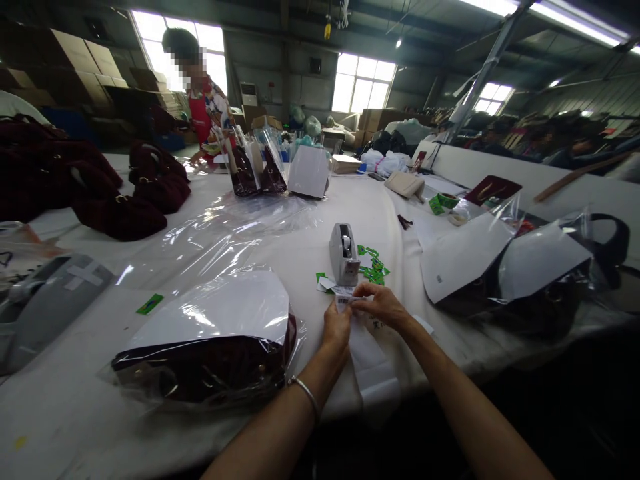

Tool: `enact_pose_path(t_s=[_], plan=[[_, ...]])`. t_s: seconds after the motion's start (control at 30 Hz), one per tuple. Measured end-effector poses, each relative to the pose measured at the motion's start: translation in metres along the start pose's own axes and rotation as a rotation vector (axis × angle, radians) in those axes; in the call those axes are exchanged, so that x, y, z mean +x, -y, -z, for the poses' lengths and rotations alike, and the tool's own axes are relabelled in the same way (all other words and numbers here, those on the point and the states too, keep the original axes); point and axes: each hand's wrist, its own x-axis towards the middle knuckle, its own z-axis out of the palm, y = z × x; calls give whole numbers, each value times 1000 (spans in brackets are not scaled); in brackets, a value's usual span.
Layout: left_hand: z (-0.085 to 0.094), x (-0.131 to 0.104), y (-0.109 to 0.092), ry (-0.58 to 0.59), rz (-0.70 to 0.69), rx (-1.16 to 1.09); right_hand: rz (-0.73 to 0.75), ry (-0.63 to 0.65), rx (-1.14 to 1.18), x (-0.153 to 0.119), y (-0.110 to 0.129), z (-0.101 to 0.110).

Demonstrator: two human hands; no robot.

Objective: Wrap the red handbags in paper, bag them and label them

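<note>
So the label [343, 301] is right in my grip, left hand [337, 325] and right hand [379, 304] both pinching it, just my side of the dispenser [344, 257]; a white strip [373, 367] runs lengthwise toward me, between my forearms.

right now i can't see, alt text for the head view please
A person's left hand and right hand hold a white barcode label over a white table, near a gray tape dispenser. A plastic-wrapped maroon bag lies to the left.
</note>
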Motion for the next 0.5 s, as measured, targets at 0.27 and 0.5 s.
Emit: enact_pose_path(t_s=[0.27, 0.5], plan=[[2, -2, -8, -78, -56, 85, 237, -73, -338, -3, -7, -8], [-1, -4, -5, -58, -81, 94, 340, -15, -572, -8, -12, -7]])
